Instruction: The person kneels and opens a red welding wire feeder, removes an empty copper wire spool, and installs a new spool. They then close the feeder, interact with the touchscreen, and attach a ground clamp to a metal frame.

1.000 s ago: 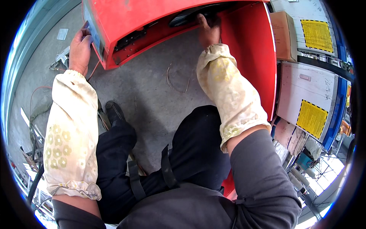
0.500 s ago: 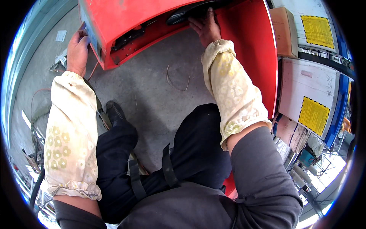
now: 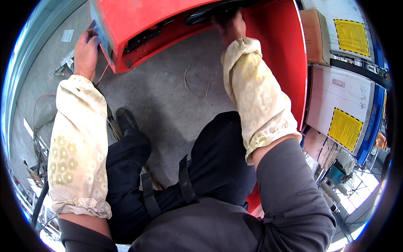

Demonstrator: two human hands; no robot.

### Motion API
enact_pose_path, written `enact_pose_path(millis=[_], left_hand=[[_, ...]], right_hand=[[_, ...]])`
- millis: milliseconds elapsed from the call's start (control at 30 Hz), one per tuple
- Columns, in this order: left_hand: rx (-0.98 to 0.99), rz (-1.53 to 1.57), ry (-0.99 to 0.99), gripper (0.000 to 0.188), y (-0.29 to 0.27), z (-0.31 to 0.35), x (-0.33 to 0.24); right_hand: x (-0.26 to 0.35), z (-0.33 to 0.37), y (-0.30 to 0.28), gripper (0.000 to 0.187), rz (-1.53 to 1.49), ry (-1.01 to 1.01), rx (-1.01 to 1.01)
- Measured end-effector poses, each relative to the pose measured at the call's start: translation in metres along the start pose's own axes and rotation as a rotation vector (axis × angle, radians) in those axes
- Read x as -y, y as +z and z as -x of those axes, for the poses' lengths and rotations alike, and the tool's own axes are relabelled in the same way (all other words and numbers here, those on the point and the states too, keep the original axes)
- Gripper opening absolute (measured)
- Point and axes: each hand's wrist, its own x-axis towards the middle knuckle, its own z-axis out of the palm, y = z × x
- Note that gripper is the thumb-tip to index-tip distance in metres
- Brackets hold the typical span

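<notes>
A red metal housing (image 3: pixel 147 25) fills the top of the view, with a grey-blue panel (image 3: pixel 102 31) along its left side. My left hand (image 3: pixel 87 52) is at this panel, its fingers curled against the outer edge. Inside the housing's lower opening lies a glossy black curved part (image 3: pixel 200 16). My right hand (image 3: pixel 233 30) reaches up to this part and grips its near right side, the fingertips partly lost in shadow. Both forearms wear pale flowered sleeve covers.
A tall red side panel (image 3: pixel 279 54) stands just right of my right forearm. Beyond it are a cardboard box (image 3: pixel 315 37) and white cabinets (image 3: pixel 340 90) with yellow labels. A thin bent wire (image 3: pixel 197 94) lies on the concrete floor (image 3: pixel 168 75). Metal scraps and cords are at the left.
My right hand has shifted slightly right and deeper into the opening at the black part. My left hand stays at the side panel. The view has moved slightly.
</notes>
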Motion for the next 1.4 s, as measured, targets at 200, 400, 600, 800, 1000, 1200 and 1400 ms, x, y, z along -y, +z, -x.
enact_pose_path(millis=[200, 400, 600, 800, 1000, 1200, 1400], left_hand=[[0.004, 0.038, 0.030, 0.015, 0.001, 0.002, 0.001], [-0.015, 0.025, -0.010, 0.012, 0.002, 0.006, -0.007], [-0.020, 0.056, -0.012, 0.012, 0.001, 0.001, 0.003], [-0.036, -0.014, 0.017, 0.015, 0.002, 0.003, -0.002], [-0.039, 0.005, -0.028, 0.016, 0.003, 0.002, -0.003], [-0.011, 0.010, -0.044, 0.015, -0.002, 0.000, 0.001], [-0.024, 0.029, -0.022, 0.015, 0.005, 0.003, -0.004]], right_hand=[[-0.017, -0.007, -0.008, 0.072, 0.075, 0.005, 0.058], [-0.009, -0.011, -0.008, 0.083, -0.277, 0.258, 0.434], [-0.030, -0.057, -0.037, 0.068, -0.098, 0.215, 0.319], [-0.016, -0.006, -0.006, 0.083, 0.236, -0.100, 0.062], [0.001, -0.009, -0.007, 0.078, -0.103, 0.242, 0.137], [-0.004, -0.012, -0.009, 0.066, -0.421, 0.367, 0.343], [-0.001, -0.004, -0.011, 0.069, -0.177, 0.230, 0.202]])
